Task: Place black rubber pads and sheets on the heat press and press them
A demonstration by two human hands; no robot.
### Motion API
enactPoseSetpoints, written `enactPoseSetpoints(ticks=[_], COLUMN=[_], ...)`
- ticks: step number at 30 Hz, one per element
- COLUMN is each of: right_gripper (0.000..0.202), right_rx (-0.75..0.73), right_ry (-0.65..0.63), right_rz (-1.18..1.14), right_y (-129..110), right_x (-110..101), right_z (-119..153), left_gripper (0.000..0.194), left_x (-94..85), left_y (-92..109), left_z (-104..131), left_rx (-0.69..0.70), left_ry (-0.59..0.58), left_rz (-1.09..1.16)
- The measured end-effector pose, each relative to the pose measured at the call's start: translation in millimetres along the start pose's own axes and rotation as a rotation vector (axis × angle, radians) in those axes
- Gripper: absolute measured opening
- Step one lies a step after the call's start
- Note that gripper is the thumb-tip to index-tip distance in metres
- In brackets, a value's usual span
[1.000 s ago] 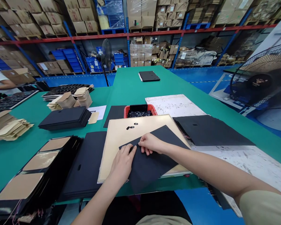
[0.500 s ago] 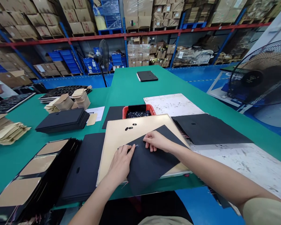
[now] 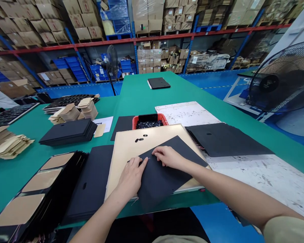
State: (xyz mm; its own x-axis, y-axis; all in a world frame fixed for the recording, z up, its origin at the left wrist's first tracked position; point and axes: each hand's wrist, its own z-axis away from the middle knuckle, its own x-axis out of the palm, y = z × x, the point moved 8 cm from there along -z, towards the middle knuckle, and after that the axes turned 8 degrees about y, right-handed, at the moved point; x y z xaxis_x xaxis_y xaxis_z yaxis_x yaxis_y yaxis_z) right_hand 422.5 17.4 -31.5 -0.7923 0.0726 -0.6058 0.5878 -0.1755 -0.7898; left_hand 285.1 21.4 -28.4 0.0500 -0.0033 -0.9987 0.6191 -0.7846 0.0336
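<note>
A black sheet (image 3: 167,172) lies turned at an angle on the pale board (image 3: 124,145), its near corner hanging past the board's front edge. My left hand (image 3: 131,173) rests on the sheet's left edge and the board, fingers apart, the thumb reaching over the black surface. A tiny light spot shows at the thumb tip, too small to name. Just right of it, my right hand (image 3: 168,157) sits over the sheet with its fingers curled together; what they pinch, if anything, is hidden. Several small black oval pieces (image 3: 141,139) lie on the board's upper part.
Behind the board stands a red basket (image 3: 164,118) of small dark pieces. Black sheets (image 3: 228,138) are piled on the right, another black stack (image 3: 93,179) on the left, beside black pieces with tan panels (image 3: 42,180). A large fan (image 3: 276,81) stands at right.
My right hand has shifted slightly left and away from me, its fingers still curled. The left hand has barely moved, and the black sheet lies almost as before.
</note>
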Motion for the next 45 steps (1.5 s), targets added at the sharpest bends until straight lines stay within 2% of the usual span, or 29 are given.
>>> enactPoseSetpoints(ticks=[4,7,10,13,15,17,19,20,23,25,27,29,31,33,36,38,39,41,45], right_gripper=[0.037,0.041,0.040,0.037,0.034,0.034,0.037,0.039,0.057,0.067,0.071,0.070,0.067,0.062,0.059,0.060,0.060,0.058,0.052], right_rx=[-0.395,-0.474,-0.441,-0.370,-0.335,-0.319,-0.352,-0.391,-0.572,-0.592,-0.568,-0.530,-0.457,-0.332,-0.062,0.091,0.119,0.052,-0.295], right_ry=[0.056,0.063,0.056,0.000,0.029,0.120,0.182,0.177,0.010,-0.027,-0.013,0.017,0.054,0.098,0.205,0.308,0.354,0.384,0.209], right_rz=[0.575,0.808,0.753,0.511,0.367,0.324,0.380,0.426,0.495,0.502,0.510,0.542,0.595,0.656,0.757,0.813,0.824,0.803,0.691], right_y=[-24.5,-29.2,-26.8,-18.3,-13.8,-11.1,-12.7,-15.2,-26.6,-29.4,-27.8,-19.7,-1.2,28.3,79.1,98.4,99.2,83.1,22.6], right_x=[15.0,24.6,16.3,-0.3,-12.3,-19.2,-12.3,-2.5,42.9,61.6,67.6,61.4,42.9,13.6,-40.2,-68.7,-75.7,-69.8,-8.7], right_z=[25.4,28.9,9.7,-10.4,-9.3,8.8,41.3,60.1,113.6,132.7,138.5,137.5,133.9,129.9,125.2,123.8,122.4,116.2,103.5], left_gripper=[0.059,0.057,0.055,0.048,0.049,0.072,0.094,0.102,0.116,0.119,0.121,0.122,0.122,0.121,0.121,0.121,0.121,0.120,0.122], left_x=[4.3,2.8,-2.4,-4.8,-3.0,1.0,5.7,7.7,11.6,13.0,13.7,13.5,12.6,11.4,9.8,9.8,10.0,10.7,13.4], left_y=[-1.1,0.3,-5.6,-15.8,-19.8,-21.6,-22.7,-23.5,-25.4,-26.0,-26.2,-26.6,-26.3,-25.7,-24.9,-24.7,-24.6,-24.8,-27.6], left_z=[4.0,-2.9,-15.3,-22.4,-21.0,-16.0,-10.3,-8.1,-5.7,-6.1,-6.4,-6.0,-5.2,-4.4,-3.7,-3.5,-3.6,-4.0,-4.7], left_rx=[-0.015,0.004,-0.012,-0.035,-0.014,0.017,0.035,0.036,0.032,0.036,0.046,0.048,0.042,0.028,0.007,0.007,0.012,0.026,0.032], left_ry=[0.032,0.054,0.093,0.089,0.038,-0.045,-0.135,-0.171,-0.228,-0.237,-0.238,-0.242,-0.254,-0.274,-0.297,-0.302,-0.299,-0.283,-0.261], left_rz=[-0.035,-0.089,-0.083,-0.010,0.066,0.149,0.219,0.242,0.267,0.262,0.256,0.251,0.252,0.256,0.256,0.255,0.259,0.273,0.279])
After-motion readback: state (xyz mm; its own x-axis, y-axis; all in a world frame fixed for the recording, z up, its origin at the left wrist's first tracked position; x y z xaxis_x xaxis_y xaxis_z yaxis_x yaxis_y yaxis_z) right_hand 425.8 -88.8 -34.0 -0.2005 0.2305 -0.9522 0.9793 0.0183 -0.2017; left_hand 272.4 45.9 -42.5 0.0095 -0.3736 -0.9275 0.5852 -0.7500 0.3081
